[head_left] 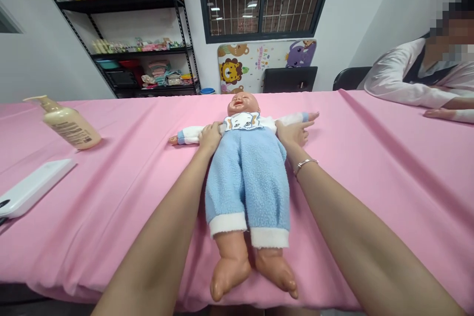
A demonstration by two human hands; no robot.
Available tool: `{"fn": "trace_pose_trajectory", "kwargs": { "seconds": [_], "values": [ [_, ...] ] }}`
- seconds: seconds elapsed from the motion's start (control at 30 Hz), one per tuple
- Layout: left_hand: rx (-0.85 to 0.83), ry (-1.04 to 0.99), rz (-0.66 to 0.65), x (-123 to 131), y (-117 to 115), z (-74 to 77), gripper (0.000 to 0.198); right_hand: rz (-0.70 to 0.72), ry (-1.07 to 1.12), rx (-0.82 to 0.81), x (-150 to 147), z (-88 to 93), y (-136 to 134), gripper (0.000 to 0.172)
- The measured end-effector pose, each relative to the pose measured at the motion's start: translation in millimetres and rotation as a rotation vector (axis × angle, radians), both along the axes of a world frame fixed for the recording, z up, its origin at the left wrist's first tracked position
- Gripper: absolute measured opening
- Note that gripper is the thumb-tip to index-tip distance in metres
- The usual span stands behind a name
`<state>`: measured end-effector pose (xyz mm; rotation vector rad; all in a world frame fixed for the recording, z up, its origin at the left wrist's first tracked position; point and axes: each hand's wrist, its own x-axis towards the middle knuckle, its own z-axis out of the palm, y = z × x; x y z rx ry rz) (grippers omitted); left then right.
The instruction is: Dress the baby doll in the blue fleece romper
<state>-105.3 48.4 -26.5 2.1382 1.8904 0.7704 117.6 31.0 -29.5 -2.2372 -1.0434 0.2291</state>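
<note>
A baby doll (247, 182) lies on its back on the pink-covered table (370, 182), its head far from me and its feet near the table's front edge. It wears blue fleece trousers and a white top with an elephant bib. My left hand (210, 137) wraps over the doll's upper arm at the shoulder. On the other side, my right hand (292, 133) grips the doll's other upper arm, its fingers lying across the white sleeve. A silver bracelet (305, 165) circles my right wrist.
A cream pump bottle (66, 123) lies on its side at the left, near a flat white device (33, 187). A person in a pale pink top (418, 76) sits at the right, one hand (439, 113) on the table. Behind stand black shelves (122, 5) holding toys.
</note>
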Motion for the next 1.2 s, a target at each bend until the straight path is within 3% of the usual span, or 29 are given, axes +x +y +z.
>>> {"fn": "trace_pose_trajectory", "kwargs": {
  "seconds": [0.17, 0.27, 0.33, 0.43, 0.53, 0.63, 0.7, 0.8, 0.87, 0.93, 0.97, 1.03, 1.1, 1.17, 1.2],
  "values": [
    [-0.040, 0.078, 0.050, 8.1, 2.6, 4.8, 0.039, -0.191, 0.005, 0.068, 4.1, -9.6, 5.1, 0.100],
    [-0.063, 0.131, -0.015, 2.5, 3.2, 10.3, 0.041, -0.140, 0.010, 0.010, 11.8, -10.1, 8.6, 0.106],
    [-0.028, 0.179, -0.126, -7.0, -8.9, 17.2, 0.043, -0.070, 0.044, -0.017, 20.7, -6.1, 0.7, 0.105],
    [0.145, 0.144, -0.256, -25.4, -61.1, 30.3, 0.032, 0.190, -0.039, 0.113, 30.9, 3.7, -41.0, 0.092],
    [0.249, -0.066, -0.367, -39.6, -140.4, 37.8, 0.021, 0.571, 0.014, 0.339, 25.2, 11.5, -115.8, 0.071],
    [0.278, 0.045, -0.613, -44.1, -203.9, 33.4, 0.022, 0.924, 0.036, 0.416, 5.4, 15.0, -190.9, 0.053],
    [0.351, 0.103, -0.655, -42.5, -225.0, 28.4, 0.011, 1.162, -0.151, 0.407, -7.4, 17.7, -223.0, 0.040],
    [0.473, 0.165, -0.740, -37.7, -236.9, 29.3, 0.023, 1.374, -0.391, 0.358, -14.4, 27.4, -239.1, 0.022],
    [0.434, 0.147, -0.876, -35.7, -239.6, 35.6, 0.028, 1.394, -0.427, 0.305, -10.7, 37.5, -236.4, 0.020],
    [0.284, -0.007, -0.892, -36.0, -234.4, 42.5, 0.029, 1.414, -0.362, 0.222, -3.8, 47.3, -228.4, 0.025],
    [0.199, -0.125, -0.811, -36.8, -226.4, 45.4, 0.028, 1.416, -0.291, 0.192, -0.4, 51.2, -222.2, 0.027],
    [0.050, -0.413, -0.485, -38.3, -196.9, 49.4, 0.025, 1.299, -0.126, 0.220, 4.1, 55.8, -203.5, 0.023],
    [-0.085, -0.781, -0.145, -36.3, -152.8, 51.0, 0.022, 0.997, 0.022, 0.300, 4.3, 56.7, -175.1, 0.025],
    [-0.483, -1.152, 0.029, -27.4, -104.6, 49.6, 0.026, 0.722, 0.170, 0.201, 0.2, 55.3, -139.4, 0.059],
    [-0.626, -1.277, 0.006, -20.2, -82.3, 47.8, 0.029, 0.634, 0.294, 0.087, -3.0, 54.2, -120.7, 0.074]
  ]
}}
